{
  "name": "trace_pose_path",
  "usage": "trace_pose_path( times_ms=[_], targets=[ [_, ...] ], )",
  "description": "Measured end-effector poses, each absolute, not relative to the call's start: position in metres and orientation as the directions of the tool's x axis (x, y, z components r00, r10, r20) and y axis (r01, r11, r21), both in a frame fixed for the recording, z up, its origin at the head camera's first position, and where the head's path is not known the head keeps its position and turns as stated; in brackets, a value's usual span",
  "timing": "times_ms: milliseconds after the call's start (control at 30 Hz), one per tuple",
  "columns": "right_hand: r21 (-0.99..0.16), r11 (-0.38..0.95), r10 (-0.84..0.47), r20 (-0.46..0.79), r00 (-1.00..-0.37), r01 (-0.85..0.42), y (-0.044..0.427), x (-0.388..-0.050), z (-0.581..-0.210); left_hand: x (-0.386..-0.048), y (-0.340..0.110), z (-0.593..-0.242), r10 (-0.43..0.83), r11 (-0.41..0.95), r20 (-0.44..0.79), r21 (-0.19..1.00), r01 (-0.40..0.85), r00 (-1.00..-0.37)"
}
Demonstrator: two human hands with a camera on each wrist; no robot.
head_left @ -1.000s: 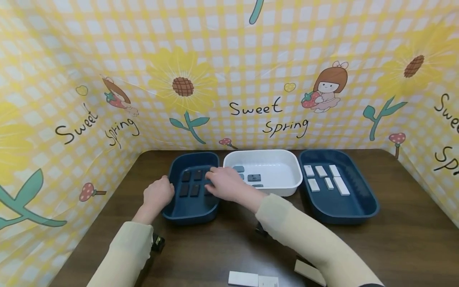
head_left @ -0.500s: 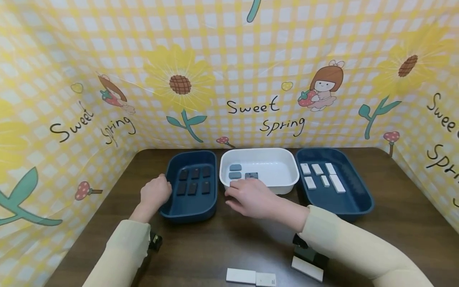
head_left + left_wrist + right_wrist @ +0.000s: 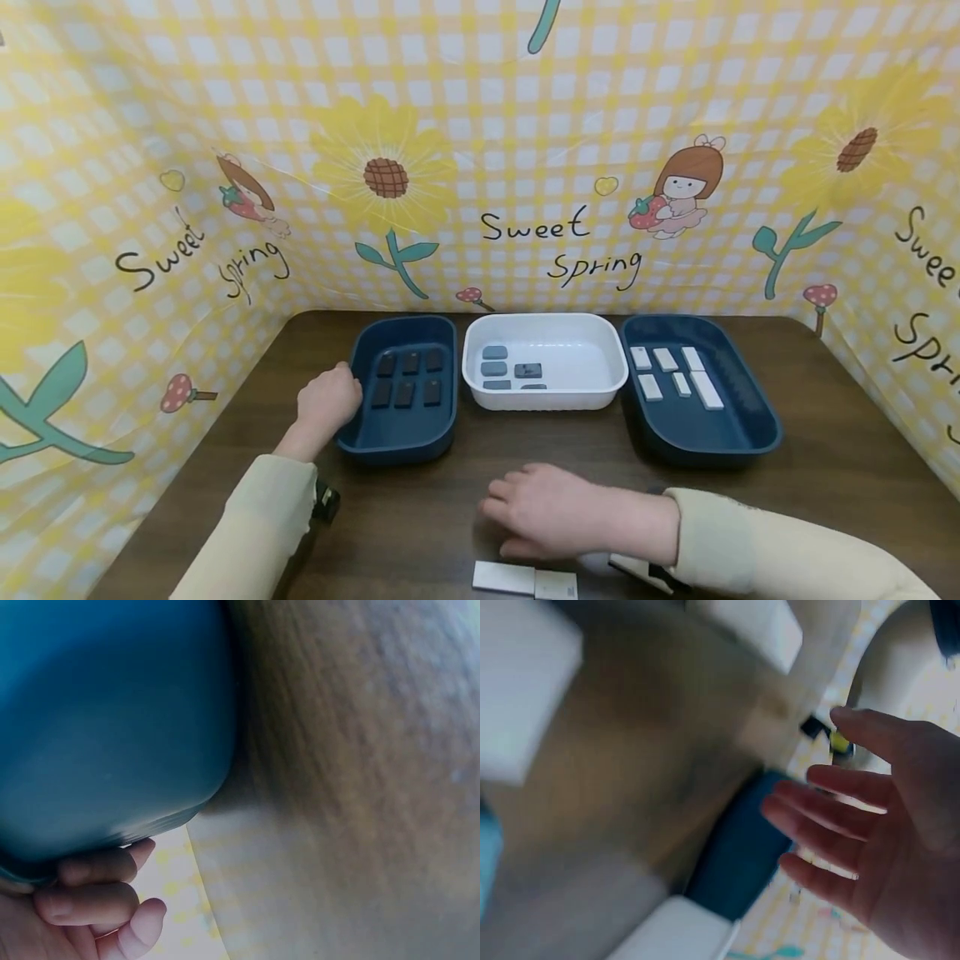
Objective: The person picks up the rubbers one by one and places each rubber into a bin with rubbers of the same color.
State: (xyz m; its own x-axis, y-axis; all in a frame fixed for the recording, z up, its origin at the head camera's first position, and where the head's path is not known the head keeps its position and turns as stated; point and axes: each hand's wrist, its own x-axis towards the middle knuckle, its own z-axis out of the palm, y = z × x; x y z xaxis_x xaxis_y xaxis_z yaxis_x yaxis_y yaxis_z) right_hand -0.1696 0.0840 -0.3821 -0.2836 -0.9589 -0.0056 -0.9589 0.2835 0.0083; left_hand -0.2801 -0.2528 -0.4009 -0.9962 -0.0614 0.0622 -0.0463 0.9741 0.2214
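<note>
My left hand [image 3: 327,406] grips the left rim of the left dark blue tray [image 3: 397,429]; the left wrist view shows its fingers [image 3: 101,904] curled beside the tray's wall [image 3: 142,742]. Several black tiles [image 3: 405,394] lie in two rows in that tray. My right hand [image 3: 551,512] is over the table in front of the white tray [image 3: 547,399], just above two white tiles [image 3: 504,577] lying end to end. Nothing is in its spread fingers, as the right wrist view shows the hand [image 3: 885,817].
Grey-blue tiles [image 3: 494,367] and a darker grey one [image 3: 528,371] lie in the white tray. White tiles [image 3: 707,390] lie in the right dark blue tray [image 3: 720,433]. Another light tile [image 3: 637,570] is partly hidden under my right wrist. A yellow checked cloth [image 3: 480,150] hangs behind.
My right hand has left the left tray, passed the front of the white tray and come nearer over the table. The tiles it covered now show. My left hand stays on the rim.
</note>
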Motion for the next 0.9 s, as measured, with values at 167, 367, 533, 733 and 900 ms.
trace_pose_path(
  times_ms=[167,367,533,733,900],
  targets=[
    [-0.043,0.265,-0.954,-0.157,-0.255,-0.963,0.079,-0.156,-0.401,-0.282,-0.251,-0.399,-0.067,0.975,0.065,0.216,-0.052,-0.996],
    [0.031,0.193,-0.972,-0.135,-0.195,-0.981,0.075,-0.166,-0.471,-0.282,-0.251,-0.398,-0.066,0.975,0.051,0.214,-0.054,-0.996],
    [0.136,0.159,-0.980,-0.097,-0.173,-0.978,0.072,-0.166,-0.492,-0.281,-0.251,-0.398,-0.061,0.976,0.057,0.210,-0.048,-0.996],
    [0.187,0.155,-0.981,-0.087,-0.174,-0.970,0.067,-0.142,-0.434,-0.281,-0.251,-0.400,-0.067,0.977,0.058,0.207,-0.054,-0.996],
    [0.142,0.170,-0.980,-0.079,-0.182,-0.975,0.066,-0.137,-0.419,-0.282,-0.251,-0.401,-0.075,0.977,0.060,0.206,-0.062,-0.995]
  ],
)
